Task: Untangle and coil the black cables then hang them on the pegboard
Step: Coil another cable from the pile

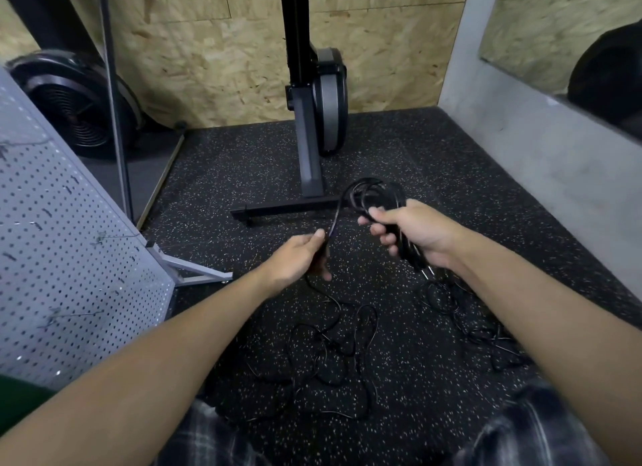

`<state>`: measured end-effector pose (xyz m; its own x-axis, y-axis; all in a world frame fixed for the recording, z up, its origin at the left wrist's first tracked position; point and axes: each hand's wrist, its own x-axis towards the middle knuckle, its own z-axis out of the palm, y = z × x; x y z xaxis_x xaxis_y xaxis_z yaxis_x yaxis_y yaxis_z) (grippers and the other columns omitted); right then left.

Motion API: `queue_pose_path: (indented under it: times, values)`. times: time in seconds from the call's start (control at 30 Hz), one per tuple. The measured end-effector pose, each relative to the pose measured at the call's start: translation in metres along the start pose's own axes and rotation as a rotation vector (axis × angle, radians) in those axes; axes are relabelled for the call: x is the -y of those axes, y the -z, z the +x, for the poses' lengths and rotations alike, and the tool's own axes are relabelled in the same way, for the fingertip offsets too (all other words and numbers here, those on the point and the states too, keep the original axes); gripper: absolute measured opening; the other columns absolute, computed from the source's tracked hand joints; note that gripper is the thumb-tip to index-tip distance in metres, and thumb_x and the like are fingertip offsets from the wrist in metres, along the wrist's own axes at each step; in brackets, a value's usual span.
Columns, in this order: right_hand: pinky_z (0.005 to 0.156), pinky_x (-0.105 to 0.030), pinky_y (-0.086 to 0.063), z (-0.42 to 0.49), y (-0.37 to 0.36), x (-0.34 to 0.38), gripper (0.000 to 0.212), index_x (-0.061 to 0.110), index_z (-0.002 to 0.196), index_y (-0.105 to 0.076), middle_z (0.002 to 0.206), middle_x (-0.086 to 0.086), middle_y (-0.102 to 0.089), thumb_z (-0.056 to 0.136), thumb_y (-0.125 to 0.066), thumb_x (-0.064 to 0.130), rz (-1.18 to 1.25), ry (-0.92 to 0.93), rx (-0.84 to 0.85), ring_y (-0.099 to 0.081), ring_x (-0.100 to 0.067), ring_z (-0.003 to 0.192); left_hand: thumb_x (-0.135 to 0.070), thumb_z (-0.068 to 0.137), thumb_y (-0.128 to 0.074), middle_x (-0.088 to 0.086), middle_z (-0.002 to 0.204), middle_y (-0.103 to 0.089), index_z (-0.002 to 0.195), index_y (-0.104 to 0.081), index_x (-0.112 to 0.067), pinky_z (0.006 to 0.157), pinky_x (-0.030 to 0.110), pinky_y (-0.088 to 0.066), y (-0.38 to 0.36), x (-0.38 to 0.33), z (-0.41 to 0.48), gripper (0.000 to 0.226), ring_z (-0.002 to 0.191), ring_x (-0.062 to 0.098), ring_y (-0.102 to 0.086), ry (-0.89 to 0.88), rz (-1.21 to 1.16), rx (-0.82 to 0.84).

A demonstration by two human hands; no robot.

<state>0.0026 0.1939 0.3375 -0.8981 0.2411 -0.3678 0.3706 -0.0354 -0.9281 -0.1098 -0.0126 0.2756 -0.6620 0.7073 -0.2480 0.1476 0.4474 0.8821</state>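
The right hand (413, 231) has its grip closed round a partly wound coil (375, 194) of black cable, the loops standing up beyond the knuckles. The left hand (295, 260), just beside it, pinches the 1 free strand (335, 215). Below that hand the strand drops to the loose tangle (333, 354) on the floor (222, 173), between the 2 arms. The pegboard (69, 257) stands off left, nearer the left hand.
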Motion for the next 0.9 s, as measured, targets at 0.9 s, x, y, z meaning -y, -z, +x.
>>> queue_pose_path:
  times: [0.9]
  values:
    - [0.054,-0.026,-0.043,-0.001,-0.006,0.002,0.021,0.018,0.086,-0.058,0.057,0.007,-0.048,0.097,-0.075,0.022,0.354,0.086,-0.301,-0.045,-0.009,0.052,-0.038,0.112,-0.039,0.003,0.08,-0.071,0.101,-0.056,-0.019,0.069,0.033,-0.054,-0.063,-0.028,-0.017,0.028,0.069,0.015,-0.065,-0.332,0.468,0.178]
